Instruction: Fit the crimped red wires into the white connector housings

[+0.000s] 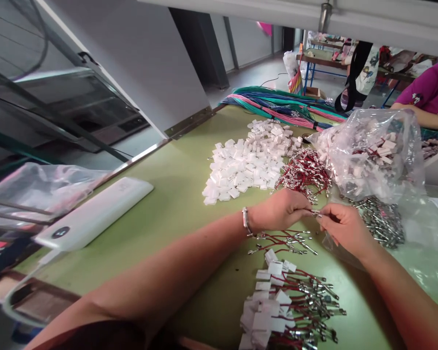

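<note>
My left hand, with a bracelet at the wrist, pinches a short red wire whose metal end points right. From the other side the fingertips of my right hand close on that same metal end. Just beyond my hands lies a heap of short red wires with metal terminals. Loose metal terminals are piled right of my right hand. Below my left hand a few red wires lie in a row. Nearer me are wires joined to white plastic housings.
White housings are heaped behind my left hand. A clear bag of white pieces stands at right, with bundled coloured cables at the back. A long white device with a cord lies left. A person in a purple sleeve sits far right.
</note>
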Demonstrator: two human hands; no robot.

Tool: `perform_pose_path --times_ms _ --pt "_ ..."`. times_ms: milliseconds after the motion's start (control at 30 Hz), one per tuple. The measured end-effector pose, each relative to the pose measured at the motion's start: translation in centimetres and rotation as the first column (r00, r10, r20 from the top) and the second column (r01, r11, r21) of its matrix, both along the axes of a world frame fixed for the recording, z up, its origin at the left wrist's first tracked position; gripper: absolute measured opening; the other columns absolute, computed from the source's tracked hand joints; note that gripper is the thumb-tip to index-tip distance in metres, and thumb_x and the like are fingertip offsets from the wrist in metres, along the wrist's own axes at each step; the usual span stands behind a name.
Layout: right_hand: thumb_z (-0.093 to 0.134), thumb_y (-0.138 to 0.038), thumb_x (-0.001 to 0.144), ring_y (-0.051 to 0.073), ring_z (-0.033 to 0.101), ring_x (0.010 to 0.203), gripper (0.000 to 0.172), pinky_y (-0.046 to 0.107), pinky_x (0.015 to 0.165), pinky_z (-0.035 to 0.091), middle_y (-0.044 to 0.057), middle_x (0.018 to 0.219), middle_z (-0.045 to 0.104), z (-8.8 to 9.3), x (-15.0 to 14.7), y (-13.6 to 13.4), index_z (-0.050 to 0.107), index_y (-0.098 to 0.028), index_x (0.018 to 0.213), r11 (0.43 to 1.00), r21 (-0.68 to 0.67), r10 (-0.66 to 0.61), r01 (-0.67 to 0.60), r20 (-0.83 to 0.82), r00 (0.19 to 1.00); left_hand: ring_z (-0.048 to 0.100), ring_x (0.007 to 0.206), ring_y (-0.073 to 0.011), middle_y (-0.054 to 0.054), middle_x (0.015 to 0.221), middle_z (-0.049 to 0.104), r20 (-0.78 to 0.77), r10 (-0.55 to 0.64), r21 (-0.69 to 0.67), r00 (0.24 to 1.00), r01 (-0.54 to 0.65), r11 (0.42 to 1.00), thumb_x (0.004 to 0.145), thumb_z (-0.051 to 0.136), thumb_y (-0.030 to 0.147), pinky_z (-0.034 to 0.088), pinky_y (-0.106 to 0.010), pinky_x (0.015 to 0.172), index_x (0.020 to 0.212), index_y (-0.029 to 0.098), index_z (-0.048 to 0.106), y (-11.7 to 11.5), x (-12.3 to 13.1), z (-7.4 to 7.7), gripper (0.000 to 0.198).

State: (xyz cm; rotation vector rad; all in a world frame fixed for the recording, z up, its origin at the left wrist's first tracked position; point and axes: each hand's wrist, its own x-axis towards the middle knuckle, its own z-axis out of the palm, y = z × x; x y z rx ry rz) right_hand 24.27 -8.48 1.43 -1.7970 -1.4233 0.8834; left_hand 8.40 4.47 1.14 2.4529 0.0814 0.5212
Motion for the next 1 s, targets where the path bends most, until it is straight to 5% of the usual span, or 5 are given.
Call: perform_pose_path --times_ms 167,300,500,700,1000 --pt "0.055 -0.029 0.083 0.010 0.049 0.047 0.021 0.024 0.046 0.035 -0.001 0.058 0.065 2.8 3.0 -0.4 0.069 -0.021 0.071 0.964 -0.178 0.241 -0.199 0.263 0.934 0.031 0.045 -0.0071 0.005 0.046 0.039 -0.272 -0.062 -0.076 0.960 0.043 0.996 0.079 0.053 0.014 0.028 -0.023 0.046 0.051 0.016 0.053 0.1 -0.1 1.6 0.029" --pt "0.051 -0.031 0.086 0.013 0.057 0.054 0.024 0.025 0.050 0.039 0.000 0.070 0.071 4.2 7.8 -1.3 0.072 -0.024 0.077 0.989 -0.146 0.102 -0.027 0.538 0.837 0.020 0.045 -0.0079 0.006 0.043 0.032 -0.387 -0.034 -0.043 0.921 0.019 0.999 0.072 0.052 0.011 0.022 -0.025 0.047 0.042 0.016 0.043 -0.1 -0.3 2.5 0.031" --pt "0.059 -0.025 0.080 0.024 0.065 0.074 0.030 0.030 0.060 0.040 0.009 0.090 0.074 1.9 11.0 -1.0 0.073 -0.024 0.107 0.950 -0.247 0.131 0.188 0.868 0.479 0.023 0.047 -0.0085 0.005 0.045 0.031 -0.438 -0.063 -0.073 0.897 0.034 0.997 0.075 0.051 0.015 0.023 -0.026 0.048 0.043 0.017 0.035 0.4 -0.8 3.4 0.036" --pt "0.052 -0.035 0.088 0.024 0.065 0.073 0.027 0.029 0.060 0.038 0.011 0.088 0.073 0.9 10.0 -0.1 0.073 -0.020 0.099 0.936 -0.316 0.215 0.156 0.862 0.459 0.035 0.047 -0.0078 0.003 0.049 0.044 -0.383 -0.048 -0.194 0.923 -0.030 0.981 0.080 0.049 0.018 0.031 -0.024 0.049 0.048 0.017 0.043 0.8 -0.5 3.2 0.032" --pt "0.053 -0.033 0.087 0.018 0.062 0.067 0.024 0.027 0.054 0.035 0.006 0.093 0.071 0.5 8.0 -0.4 0.076 -0.026 0.084 0.976 -0.218 0.178 0.019 0.839 0.514 0.048 0.048 -0.0073 0.001 0.056 0.057 -0.336 0.134 -0.561 0.932 -0.312 0.767 0.083 0.058 0.040 0.040 -0.021 0.050 0.067 0.014 0.064 -0.6 1.2 0.2 0.031"
